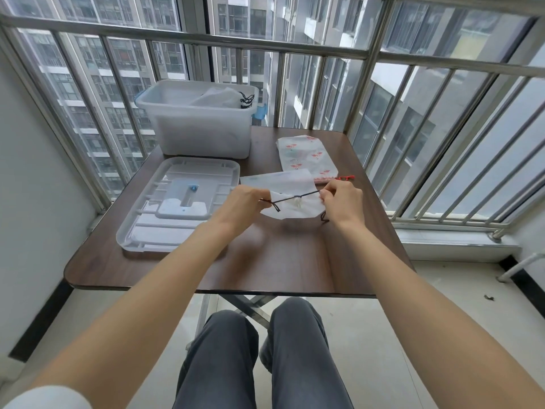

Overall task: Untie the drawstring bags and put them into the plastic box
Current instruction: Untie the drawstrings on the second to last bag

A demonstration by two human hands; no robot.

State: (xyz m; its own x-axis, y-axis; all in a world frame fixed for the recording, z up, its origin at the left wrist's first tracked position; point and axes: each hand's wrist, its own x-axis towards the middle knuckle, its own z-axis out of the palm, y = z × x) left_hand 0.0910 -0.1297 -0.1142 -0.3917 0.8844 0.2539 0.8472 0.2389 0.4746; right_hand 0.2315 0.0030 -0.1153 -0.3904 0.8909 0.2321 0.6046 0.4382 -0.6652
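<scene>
Here, head view, line by line:
Left hand [246,202]: fingers curled, pinching the left end of a dark drawstring [295,197] just above the table [280,261].
Right hand [342,202]: fingers curled too, pinching the right end of the same drawstring; the cord runs taut between the two hands with a small knot at its middle.
Held bag [295,206]: a white drawstring bag, gathered under the knot, hanging between the hands; a loose cord end dangles below each hand.
Second white bag [277,180]: lies flat on the table just behind the hands, partly hidden by them.
Patterned bag [305,157]: white with small red figures, flat on the table behind and to the right, its red drawstring [346,178] trailing toward the right edge of the table.
Plastic box [197,125]: translucent, with blue side latches, open, standing at the far left of the table; a white bag [218,97] with a black cord lies inside, against its right end.
Lid [180,205]: translucent, lying flat on the table in front of the box, just left of the left hand.
Person: seated, knees in grey trousers [265,355] below the near edge of the table.
Surroundings: metal railing [206,39] and window glass behind the table, tall buildings beyond.
</scene>
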